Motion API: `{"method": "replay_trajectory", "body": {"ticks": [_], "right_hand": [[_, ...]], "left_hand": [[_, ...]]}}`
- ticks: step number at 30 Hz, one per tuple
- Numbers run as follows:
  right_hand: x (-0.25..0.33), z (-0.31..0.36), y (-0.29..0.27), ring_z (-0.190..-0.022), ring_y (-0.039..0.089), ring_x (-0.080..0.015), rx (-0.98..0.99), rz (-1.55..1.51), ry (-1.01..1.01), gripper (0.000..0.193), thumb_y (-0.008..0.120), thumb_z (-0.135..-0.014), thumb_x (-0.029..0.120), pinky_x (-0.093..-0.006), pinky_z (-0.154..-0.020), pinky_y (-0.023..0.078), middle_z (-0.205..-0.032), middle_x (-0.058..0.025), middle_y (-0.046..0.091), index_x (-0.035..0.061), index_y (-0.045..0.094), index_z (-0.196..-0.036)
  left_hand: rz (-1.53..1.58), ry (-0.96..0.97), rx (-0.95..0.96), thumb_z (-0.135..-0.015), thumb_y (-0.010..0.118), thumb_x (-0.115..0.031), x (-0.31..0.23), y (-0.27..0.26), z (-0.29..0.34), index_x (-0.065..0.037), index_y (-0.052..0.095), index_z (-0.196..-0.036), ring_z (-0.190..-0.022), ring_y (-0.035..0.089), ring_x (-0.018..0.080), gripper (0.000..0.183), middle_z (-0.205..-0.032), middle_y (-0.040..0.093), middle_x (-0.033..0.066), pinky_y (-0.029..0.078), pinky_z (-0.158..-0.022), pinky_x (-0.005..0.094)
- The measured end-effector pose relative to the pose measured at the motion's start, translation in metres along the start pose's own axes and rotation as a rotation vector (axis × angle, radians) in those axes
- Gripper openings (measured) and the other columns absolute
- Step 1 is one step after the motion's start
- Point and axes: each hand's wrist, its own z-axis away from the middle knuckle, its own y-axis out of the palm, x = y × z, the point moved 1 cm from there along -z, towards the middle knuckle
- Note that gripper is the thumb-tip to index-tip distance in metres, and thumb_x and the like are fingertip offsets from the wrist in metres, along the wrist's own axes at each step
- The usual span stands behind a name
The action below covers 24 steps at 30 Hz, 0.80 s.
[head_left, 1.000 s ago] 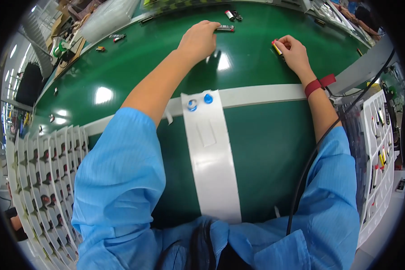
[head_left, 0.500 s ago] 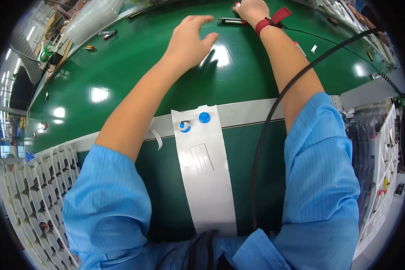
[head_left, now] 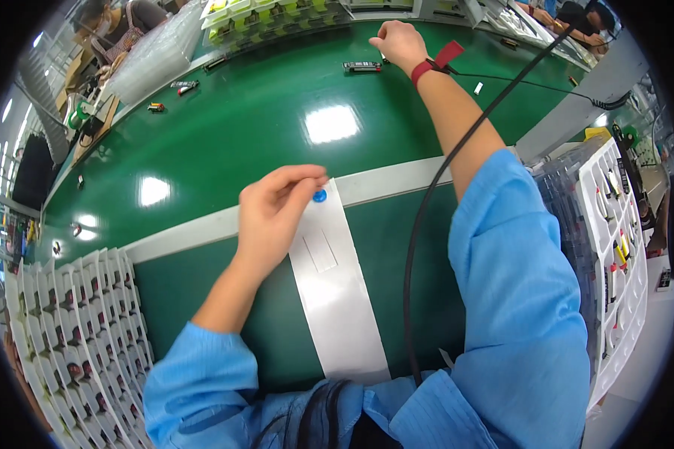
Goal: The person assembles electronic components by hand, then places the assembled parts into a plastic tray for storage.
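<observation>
My left hand [head_left: 271, 213] is closed, its thumb and fingertips pinched together at the top of a white strip [head_left: 341, 299]. Whatever lies between them is too small or hidden to make out. A small round blue piece [head_left: 320, 196] shows on the strip just under those fingertips. Farther off, my right hand [head_left: 401, 45] has its fingers curled above the green tabletop [head_left: 225, 135], a red strap [head_left: 425, 69] round its wrist. What it holds, if anything, is hidden by the hand. Left of it lies a dark cylindrical battery-like piece [head_left: 362, 66].
White slotted trays [head_left: 82, 329] stand at the left, another tray of small parts [head_left: 614, 247] at the right. A black cable [head_left: 419, 247] crosses before my right arm. Small cylindrical parts [head_left: 186, 87] lie at the far left. People sit beyond the table.
My left hand has come back from the far tabletop to the white strip, and its spread fingers have closed. The left one of two blue pieces no longer shows. The view has shifted, revealing more of the far side.
</observation>
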Motion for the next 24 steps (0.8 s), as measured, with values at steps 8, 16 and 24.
{"method": "replay_trajectory", "body": {"ticks": [8, 16, 24], "right_hand": [[-0.003, -0.016, 0.013, -0.082, 0.063, -0.0343, -0.002, 0.257, 0.148, 0.016, 0.061, -0.069, 0.014, -0.0398, -0.072, 0.052, -0.084, -0.0193, 0.064, 0.0009, 0.063, -0.079], [0.081, 0.102, -0.076, -0.067, 0.063, -0.0167, -0.173, -0.660, -0.231, 0.021, 0.065, -0.070, 0.017, -0.0291, -0.063, 0.051, -0.074, -0.0080, 0.065, 0.0010, 0.065, -0.083], [0.132, 0.234, -0.101, -0.070, 0.061, -0.0111, 0.247, -1.168, -0.118, 0.009, 0.060, -0.077, 0.002, -0.0240, -0.063, 0.052, -0.079, -0.0069, 0.061, -0.0039, 0.058, -0.083]], "left_hand": [[0.002, 0.164, -0.188, -0.087, 0.050, -0.001, -0.004, -0.016, 0.018, 0.003, 0.059, -0.101, -0.081, 0.058, 0.0136, 0.017, -0.087, 0.063, 0.0088, 0.046, -0.075, 0.0258], [0.104, 0.137, -0.314, -0.091, 0.047, -0.011, -0.009, 0.000, 0.013, 0.000, 0.048, -0.121, -0.091, 0.058, 0.0168, 0.031, -0.112, 0.054, 0.0115, 0.048, -0.079, 0.0273], [0.435, -0.138, 0.005, -0.092, 0.047, -0.020, -0.007, 0.007, 0.049, 0.001, 0.046, -0.123, -0.081, 0.058, 0.0129, 0.038, -0.094, 0.059, 0.0056, 0.048, -0.071, 0.0239]]}}
